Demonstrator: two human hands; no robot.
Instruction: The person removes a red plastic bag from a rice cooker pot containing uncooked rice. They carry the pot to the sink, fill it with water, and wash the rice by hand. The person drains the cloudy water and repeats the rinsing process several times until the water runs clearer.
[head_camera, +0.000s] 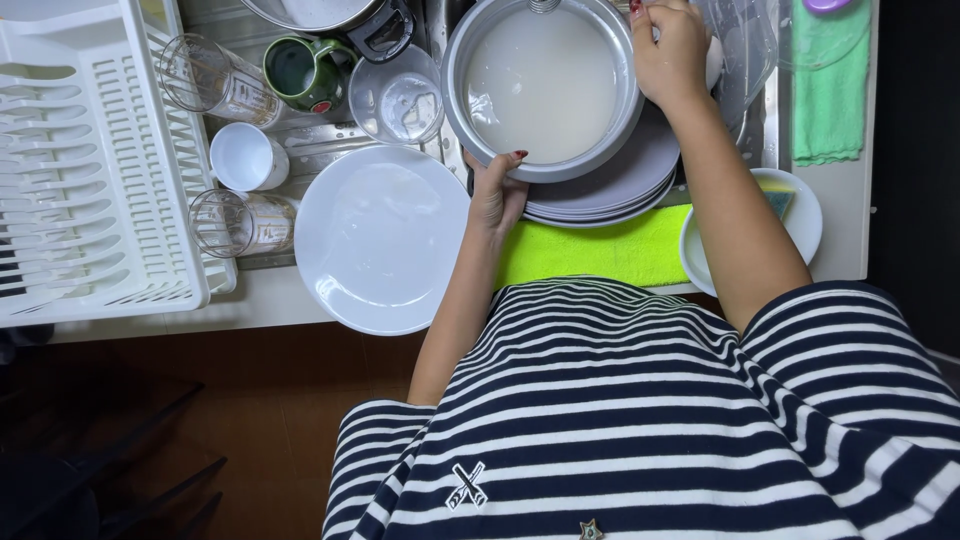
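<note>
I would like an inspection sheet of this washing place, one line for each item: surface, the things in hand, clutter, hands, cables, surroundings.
Surface: white counter around a metal sink; a yellow-green cloth lies on its front edge.
Things in hand: grey round pan with cloudy water, resting on a stack of grey plates.
Clutter: large white plate, two clear glasses, white cup, green mug, clear bowl, white dish with sponge, green towel.
Hands: left hand grips the pan's near rim; right hand is at its far right rim.
Cables: nothing seen.
Surroundings: white dish rack at left, brown floor below.
</note>
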